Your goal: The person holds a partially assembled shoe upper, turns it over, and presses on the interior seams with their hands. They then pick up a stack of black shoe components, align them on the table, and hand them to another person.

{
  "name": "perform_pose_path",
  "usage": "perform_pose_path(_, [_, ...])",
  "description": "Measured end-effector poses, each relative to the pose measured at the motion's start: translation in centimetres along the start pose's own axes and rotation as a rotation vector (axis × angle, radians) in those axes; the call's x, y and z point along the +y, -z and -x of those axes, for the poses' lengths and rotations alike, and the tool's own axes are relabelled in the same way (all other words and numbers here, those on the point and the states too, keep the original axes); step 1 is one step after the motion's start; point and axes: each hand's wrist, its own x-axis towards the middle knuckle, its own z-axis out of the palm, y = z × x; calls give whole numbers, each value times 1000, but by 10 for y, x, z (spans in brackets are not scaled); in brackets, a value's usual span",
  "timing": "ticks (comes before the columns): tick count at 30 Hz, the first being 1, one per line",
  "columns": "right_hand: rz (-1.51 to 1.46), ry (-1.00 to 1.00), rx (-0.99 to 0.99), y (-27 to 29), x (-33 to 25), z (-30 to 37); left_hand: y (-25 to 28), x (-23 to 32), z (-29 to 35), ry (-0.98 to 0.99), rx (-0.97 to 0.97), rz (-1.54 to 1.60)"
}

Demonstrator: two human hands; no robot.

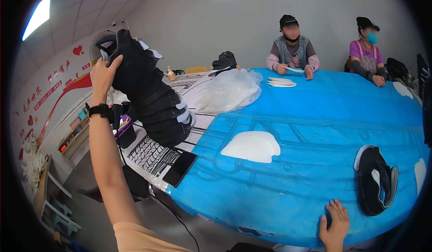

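At 10 o'clock I have a tall, curving stack of nested black fabric shoe uppers (150,99), my left hand (104,74) pinching its top edge. A flat black phone (180,168) lies near its base at 7. On the blue-covered counter (315,157), my right hand (336,224), fingers loosely spread, rests at 5, near a single black fabric upper (368,186) at 4.
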Motion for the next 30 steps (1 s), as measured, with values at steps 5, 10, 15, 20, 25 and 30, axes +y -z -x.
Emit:
perform_pose_path(5, [-7,18,-33,5,-6,-6,2,26,1,97,-47,37])
perform_pose_path(10, [-84,8,-27,5,4,-2,14,56,-38,-60,-128,-233])
perform_pose_path(15, [-105,-39,-4,3,8,4,2,87,-72,95,-419,-270])
perform_pose_path(20, [-44,6,-10,3,13,6,-59,51,-107,60,-495,-288])
perform_pose_path(25, [-15,-40,-31,3,0,-7,-98,2,-120,75,-527,-249])
perform_pose_path(30, [46,-91,-30,14,-7,-2,-107,-2,-129,-39,-826,-114])
